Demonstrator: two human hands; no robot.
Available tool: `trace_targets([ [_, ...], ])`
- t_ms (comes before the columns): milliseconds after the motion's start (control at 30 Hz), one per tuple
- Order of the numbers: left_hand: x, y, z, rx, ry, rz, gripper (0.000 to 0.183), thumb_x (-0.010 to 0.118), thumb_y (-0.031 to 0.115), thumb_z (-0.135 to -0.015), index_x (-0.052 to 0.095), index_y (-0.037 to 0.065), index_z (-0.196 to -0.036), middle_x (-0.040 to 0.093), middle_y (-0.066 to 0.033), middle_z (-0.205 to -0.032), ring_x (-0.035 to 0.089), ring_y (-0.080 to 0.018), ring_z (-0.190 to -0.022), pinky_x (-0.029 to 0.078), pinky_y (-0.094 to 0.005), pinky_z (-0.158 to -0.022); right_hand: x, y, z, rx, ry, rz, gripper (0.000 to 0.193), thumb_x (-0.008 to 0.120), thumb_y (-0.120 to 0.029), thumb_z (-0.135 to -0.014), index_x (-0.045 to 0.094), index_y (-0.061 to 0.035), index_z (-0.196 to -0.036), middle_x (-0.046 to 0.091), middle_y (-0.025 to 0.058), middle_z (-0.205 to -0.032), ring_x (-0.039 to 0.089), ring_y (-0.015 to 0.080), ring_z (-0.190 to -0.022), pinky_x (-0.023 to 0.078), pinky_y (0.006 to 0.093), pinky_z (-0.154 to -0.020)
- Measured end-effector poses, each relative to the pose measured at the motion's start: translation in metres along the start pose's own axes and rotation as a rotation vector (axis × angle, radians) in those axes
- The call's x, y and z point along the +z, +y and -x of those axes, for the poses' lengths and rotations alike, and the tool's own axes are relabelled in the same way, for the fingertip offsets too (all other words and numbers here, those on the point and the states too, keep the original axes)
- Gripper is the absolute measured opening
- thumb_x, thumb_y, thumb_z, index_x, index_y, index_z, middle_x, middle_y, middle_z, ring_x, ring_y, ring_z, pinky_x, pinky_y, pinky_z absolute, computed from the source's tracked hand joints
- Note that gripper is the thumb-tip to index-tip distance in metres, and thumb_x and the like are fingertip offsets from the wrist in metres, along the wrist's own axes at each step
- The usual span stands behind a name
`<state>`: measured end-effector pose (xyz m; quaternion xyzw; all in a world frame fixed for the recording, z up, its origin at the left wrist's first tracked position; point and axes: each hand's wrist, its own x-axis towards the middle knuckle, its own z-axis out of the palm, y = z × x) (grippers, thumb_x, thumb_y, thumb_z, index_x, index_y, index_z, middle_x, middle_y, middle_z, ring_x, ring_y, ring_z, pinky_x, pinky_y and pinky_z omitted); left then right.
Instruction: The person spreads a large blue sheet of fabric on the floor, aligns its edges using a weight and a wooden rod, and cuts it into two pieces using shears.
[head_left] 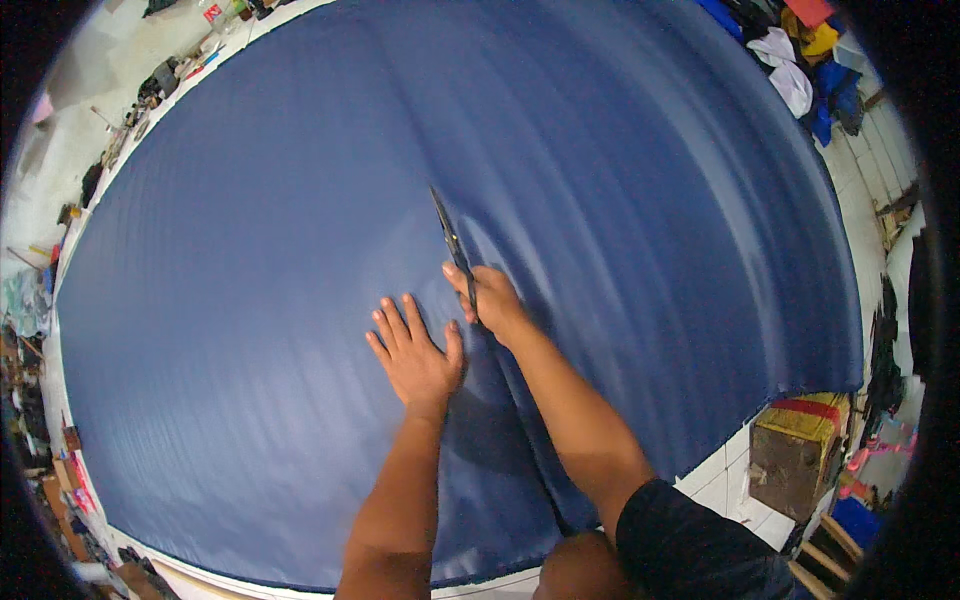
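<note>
A large sheet of dark blue fabric (250, 200) spreads over the floor and takes up most of the head view. My right hand (490, 298) is wrapped round the handles of a pair of scissors (449, 232), whose dark blades point away from me, close together over the cloth. From beneath that hand a dark line, a cut or a fold, runs back toward my knee. My left hand (415, 355) lies flat on the fabric just left of the scissors, fingers spread, holding nothing.
Pale floor tiles (715, 485) show past the fabric's edge. A worn cardboard box (790, 460) stands at the lower right, with wooden bars (830, 550) near it. Heaped clothes (800, 70) lie at the far right; small clutter lines the left side. My knee (580, 570) is at the near edge.
</note>
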<state>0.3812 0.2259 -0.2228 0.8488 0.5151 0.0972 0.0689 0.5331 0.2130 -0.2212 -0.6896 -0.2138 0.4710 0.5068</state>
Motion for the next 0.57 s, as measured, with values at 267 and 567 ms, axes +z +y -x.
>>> trace_targets([
  [267,-0.01,0.003,-0.019,-0.019,-0.128,0.084,0.077,0.056,0.043,-0.088,0.033,0.003,-0.149,0.023,-0.0264,-0.157,0.017,-0.0448,-0.147,0.008,-0.0605,-0.117,0.007,-0.008,-0.006,0.089,0.094,0.189,0.048,0.069,-0.05,-0.088,0.06,-0.0041,-0.075,0.058,0.0066,-0.066,0.055,0.0192,-0.062,0.044,0.0359,-0.059],
  [567,0.003,0.0,-0.017,-0.04,-0.187,0.024,0.079,0.051,0.05,-0.09,0.032,0.001,-0.15,0.023,-0.0278,-0.156,0.018,-0.0457,-0.146,0.006,-0.0629,-0.116,0.012,-0.057,-0.114,0.073,0.103,0.183,0.043,0.069,-0.046,-0.09,0.052,-0.0104,-0.072,0.048,-0.002,-0.056,0.047,0.0118,-0.049,0.039,0.0303,-0.049],
])
